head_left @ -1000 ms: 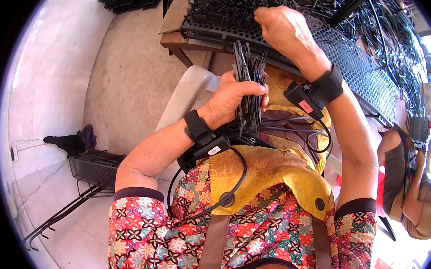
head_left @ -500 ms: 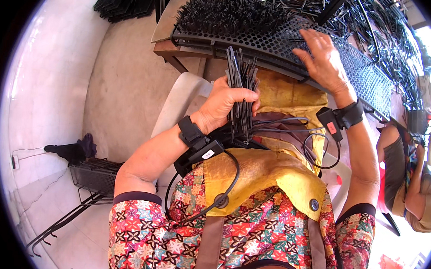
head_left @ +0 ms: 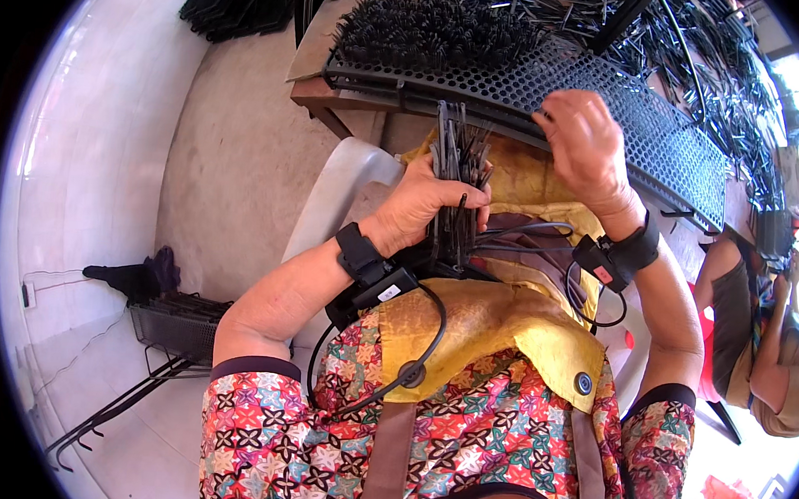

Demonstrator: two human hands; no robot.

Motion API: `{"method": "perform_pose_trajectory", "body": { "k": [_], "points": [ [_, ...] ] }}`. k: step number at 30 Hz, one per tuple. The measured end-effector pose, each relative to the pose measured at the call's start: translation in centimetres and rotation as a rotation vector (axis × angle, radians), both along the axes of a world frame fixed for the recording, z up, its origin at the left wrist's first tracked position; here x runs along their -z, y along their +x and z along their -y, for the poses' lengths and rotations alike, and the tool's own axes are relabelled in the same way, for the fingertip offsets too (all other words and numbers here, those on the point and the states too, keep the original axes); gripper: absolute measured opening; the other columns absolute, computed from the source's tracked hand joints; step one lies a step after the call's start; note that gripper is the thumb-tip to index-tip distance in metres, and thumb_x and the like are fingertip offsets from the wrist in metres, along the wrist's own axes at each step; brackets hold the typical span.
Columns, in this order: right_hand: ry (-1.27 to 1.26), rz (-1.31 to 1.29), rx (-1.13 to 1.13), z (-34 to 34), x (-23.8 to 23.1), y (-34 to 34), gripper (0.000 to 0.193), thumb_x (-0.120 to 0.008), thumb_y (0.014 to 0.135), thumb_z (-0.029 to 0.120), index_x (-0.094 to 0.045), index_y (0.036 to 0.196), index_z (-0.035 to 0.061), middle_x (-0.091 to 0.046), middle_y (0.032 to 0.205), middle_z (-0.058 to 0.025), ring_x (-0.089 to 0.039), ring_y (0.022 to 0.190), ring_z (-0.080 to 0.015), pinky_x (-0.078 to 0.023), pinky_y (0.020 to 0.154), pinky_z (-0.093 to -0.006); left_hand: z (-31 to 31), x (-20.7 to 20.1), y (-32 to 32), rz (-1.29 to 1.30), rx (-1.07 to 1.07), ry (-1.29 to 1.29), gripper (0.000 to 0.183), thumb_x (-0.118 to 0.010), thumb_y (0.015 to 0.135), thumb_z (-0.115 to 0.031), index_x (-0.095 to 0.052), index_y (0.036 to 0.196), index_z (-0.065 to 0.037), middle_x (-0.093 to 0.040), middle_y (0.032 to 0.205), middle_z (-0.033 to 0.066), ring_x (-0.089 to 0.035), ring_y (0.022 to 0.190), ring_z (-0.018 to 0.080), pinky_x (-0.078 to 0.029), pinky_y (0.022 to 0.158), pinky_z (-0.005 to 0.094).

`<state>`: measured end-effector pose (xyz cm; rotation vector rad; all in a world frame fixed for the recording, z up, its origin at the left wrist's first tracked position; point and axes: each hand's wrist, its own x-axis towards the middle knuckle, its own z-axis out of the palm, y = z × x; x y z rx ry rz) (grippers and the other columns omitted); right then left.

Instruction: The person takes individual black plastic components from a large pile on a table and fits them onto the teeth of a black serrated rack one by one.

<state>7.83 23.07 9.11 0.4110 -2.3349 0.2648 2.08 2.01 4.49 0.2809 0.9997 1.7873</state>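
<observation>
My left hand [head_left: 417,201] is wrapped round a bundle of thin black strips [head_left: 460,167], which stands roughly upright above my lap with its ends spread at the top. The thumb crosses the front of the bundle. To its right, my right hand [head_left: 587,149] hovers in front of the black perforated rack with its fingers curled in toward the thumb. Whatever its fingertips may hold is too small to make out. A yellow apron [head_left: 467,330] covers my lap below both hands.
On the perforated rack [head_left: 646,113], a dense mass of short black pieces [head_left: 433,33] stands at the left. Loose black strips [head_left: 741,114] pile behind it. Cables [head_left: 594,323] hang from my wrist devices. A co-worker [head_left: 773,359] sits at far right. Another black basket [head_left: 174,333] stands left.
My right hand has come down toward me from the rack, and its spread fingers have curled in. My left hand has shifted slightly right and down with the bundle.
</observation>
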Motion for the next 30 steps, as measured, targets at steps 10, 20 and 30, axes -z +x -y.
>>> {"method": "perform_pose_trajectory", "body": {
  "k": [10, 20, 30],
  "points": [
    [-1.177, 0.061, -0.108, 3.3, -0.6, -5.3, 0.022, -0.062, 0.084, 0.001, -0.057, 0.104, -0.0051, -0.065, 0.081, -0.0087, -0.063, 0.068, -0.0101, -0.055, 0.061, -0.0227, 0.2, 0.1, 0.1, 0.048, 0.030, -0.059, 0.041, -0.067, 0.072, 0.000, -0.050, 0.109, -0.001, -0.060, 0.078, 0.0095, -0.061, 0.066, 0.0197, -0.053, 0.058, 0.0319],
    [-0.702, -0.091, -0.023, 4.4, 1.5, -7.8, 0.022, -0.062, 0.082, -0.001, -0.057, 0.103, 0.0005, -0.066, 0.079, -0.0106, -0.066, 0.068, -0.0171, -0.053, 0.060, -0.0253, 0.2, -0.2, 0.1, 0.055, 0.007, -0.078, 0.036, -0.067, 0.071, 0.001, -0.053, 0.104, -0.002, -0.060, 0.076, 0.0077, -0.060, 0.062, 0.0181, -0.050, 0.055, 0.0296],
    [-0.137, -0.167, -0.080, 3.7, 1.3, -8.5, 0.027, -0.059, 0.072, -0.004, -0.057, 0.098, 0.0025, -0.060, 0.071, -0.0128, -0.062, 0.069, -0.0311, -0.051, 0.059, -0.0385, 0.1, -0.1, 0.1, 0.032, 0.011, -0.081, 0.037, -0.068, 0.070, 0.000, -0.053, 0.104, -0.002, -0.061, 0.076, 0.0075, -0.060, 0.061, 0.0180, -0.050, 0.055, 0.0297]
  ]
}}
